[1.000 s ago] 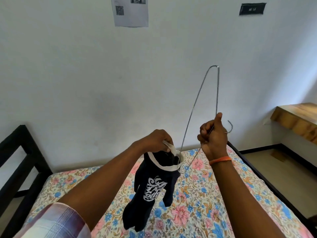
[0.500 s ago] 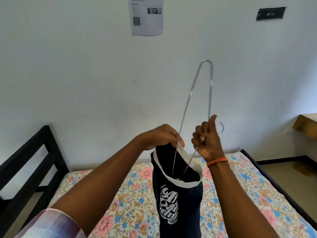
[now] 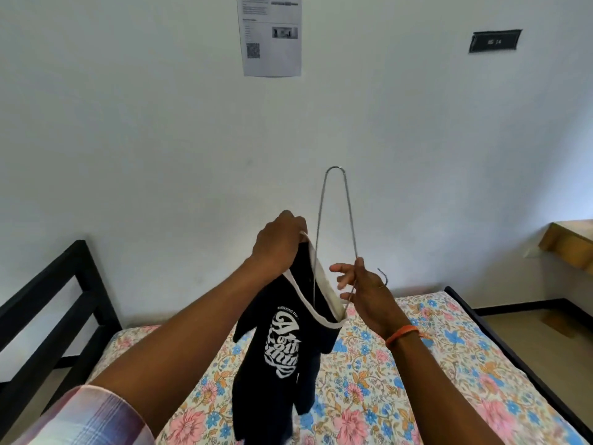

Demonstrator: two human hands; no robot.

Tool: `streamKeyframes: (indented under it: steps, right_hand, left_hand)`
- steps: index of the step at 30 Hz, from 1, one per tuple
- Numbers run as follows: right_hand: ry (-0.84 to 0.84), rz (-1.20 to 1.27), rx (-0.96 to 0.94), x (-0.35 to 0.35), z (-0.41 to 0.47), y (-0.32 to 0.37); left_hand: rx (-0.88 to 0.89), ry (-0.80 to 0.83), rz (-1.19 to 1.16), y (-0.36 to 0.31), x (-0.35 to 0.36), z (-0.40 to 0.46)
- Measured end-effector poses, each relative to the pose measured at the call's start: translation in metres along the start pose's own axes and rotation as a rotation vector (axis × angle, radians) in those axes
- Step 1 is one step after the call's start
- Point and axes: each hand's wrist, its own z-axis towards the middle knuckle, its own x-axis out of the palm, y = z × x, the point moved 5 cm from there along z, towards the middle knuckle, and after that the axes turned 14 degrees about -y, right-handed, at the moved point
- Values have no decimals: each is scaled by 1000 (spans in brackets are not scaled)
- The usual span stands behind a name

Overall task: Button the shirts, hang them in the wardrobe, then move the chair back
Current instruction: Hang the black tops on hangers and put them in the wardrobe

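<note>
A small dark navy shirt (image 3: 282,345) with a white neckband and white lettering hangs in the air above the bed. My left hand (image 3: 279,240) grips its neckband at the top and holds the neck hole wide. A thin wire hanger (image 3: 349,216) stands on end, one corner up by the wall, its lower end inside the neck hole. My right hand (image 3: 365,285) holds the hanger near its hook, with the thumb and one finger pinching the wire and the other fingers spread loose.
A bed (image 3: 401,364) with a floral sheet lies below the hands. Its black frame (image 3: 48,300) rises at the left. A wooden shelf (image 3: 568,242) juts from the wall at the right. A printed paper (image 3: 269,33) is taped to the white wall.
The hanger has slid further down into the neck hole. My right hand dropped lower and its fingers loosened. My left hand lifted the neckband, and the view tilted up.
</note>
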Motion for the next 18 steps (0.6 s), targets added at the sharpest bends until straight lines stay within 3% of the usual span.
streamKeyframes:
  steps: [3,6,9,11,15,18]
  right_hand:
    - [51,-224,-68,9,-8,1]
    - [72,-272,-95,11,-14,1]
    - [70,-322,-90,7,-14,-6]
    - [81,-357,-65,5,-14,-14]
    - [98,-382,-15,6,-14,-16]
    - [143,-415,9,8,-16,-16]
  left_hand:
    - [-76,-138,10,-3,-8,-1]
    - [-371,-136,-137,17,-9,9]
    - [-932,128,-756,35,3,7]
    - [-1102,308,-995,37,2,5]
    - [-1082,468,-1154,42,-18,18]
    - [-931,569,-967,44,-25,24]
